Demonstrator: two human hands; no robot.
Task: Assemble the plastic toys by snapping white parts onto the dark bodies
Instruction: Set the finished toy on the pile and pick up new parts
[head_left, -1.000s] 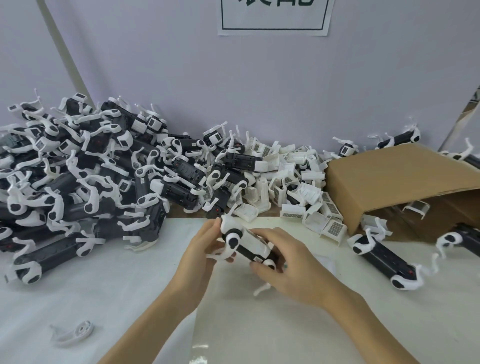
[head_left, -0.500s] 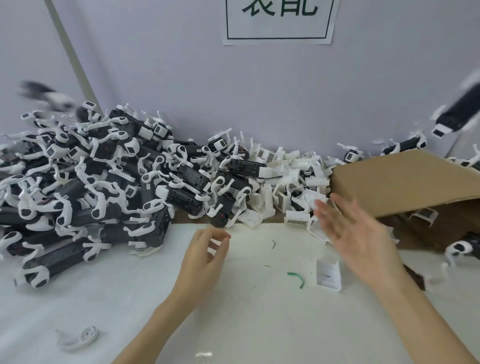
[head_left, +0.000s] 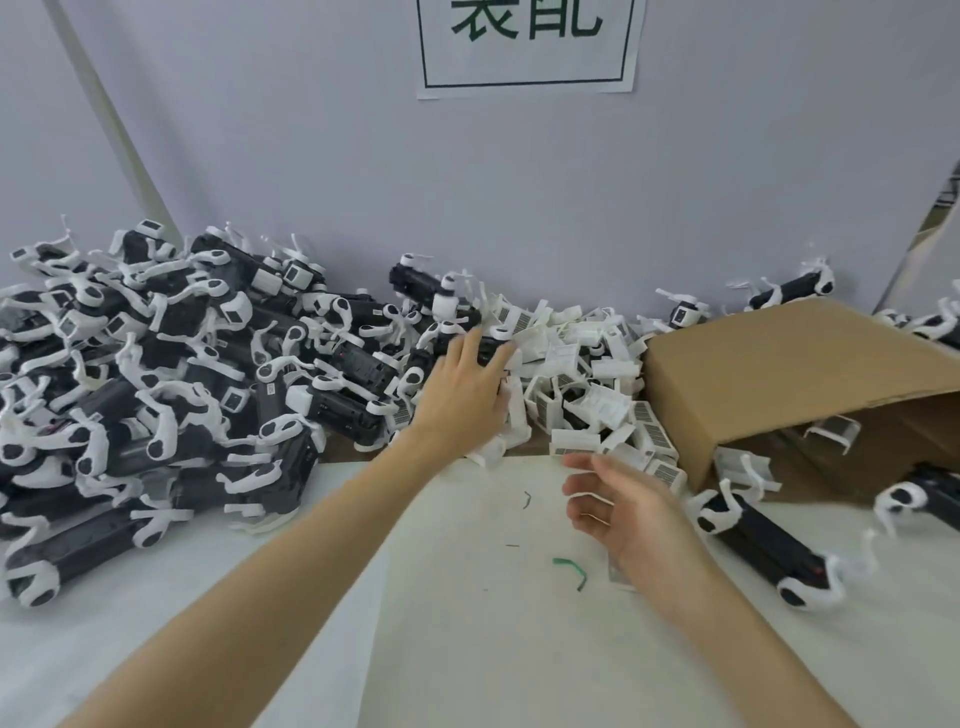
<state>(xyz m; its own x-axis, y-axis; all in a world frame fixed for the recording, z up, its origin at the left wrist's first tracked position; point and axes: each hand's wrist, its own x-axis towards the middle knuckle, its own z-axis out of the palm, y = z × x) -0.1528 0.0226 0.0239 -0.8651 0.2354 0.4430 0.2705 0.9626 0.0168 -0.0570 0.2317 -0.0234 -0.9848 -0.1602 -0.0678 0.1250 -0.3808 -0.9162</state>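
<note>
My left hand (head_left: 467, 395) reaches flat over the seam between the two heaps at the back of the bench (head_left: 467, 649), fingers (head_left: 470, 345) straight and spread, resting on or just above a dark body (head_left: 488, 353) at the edge of the pile — I cannot tell which, and they grip nothing. My right hand (head_left: 623, 512) hangs low over the white sheet, fingers loosely curled and empty; a small clear part lies partly hidden under its wrist.

As for progress, the big pile of assembled toys (head_left: 156, 389) on the left — dark bodies already wearing white legs and heads — suggests a good share is done. Plenty looks left, though: a heap of loose white parts (head_left: 582, 384) sits in the middle against the wall, spilling toward the tipped cardboard box (head_left: 769, 374), and more toys lie near the box mouth, one long dark toy (head_left: 769, 545) just right of my right hand. Whether those by the box are finished I cannot say.

I judge I am between pieces, with nothing in hand, reaching for the next one to fit.
</note>
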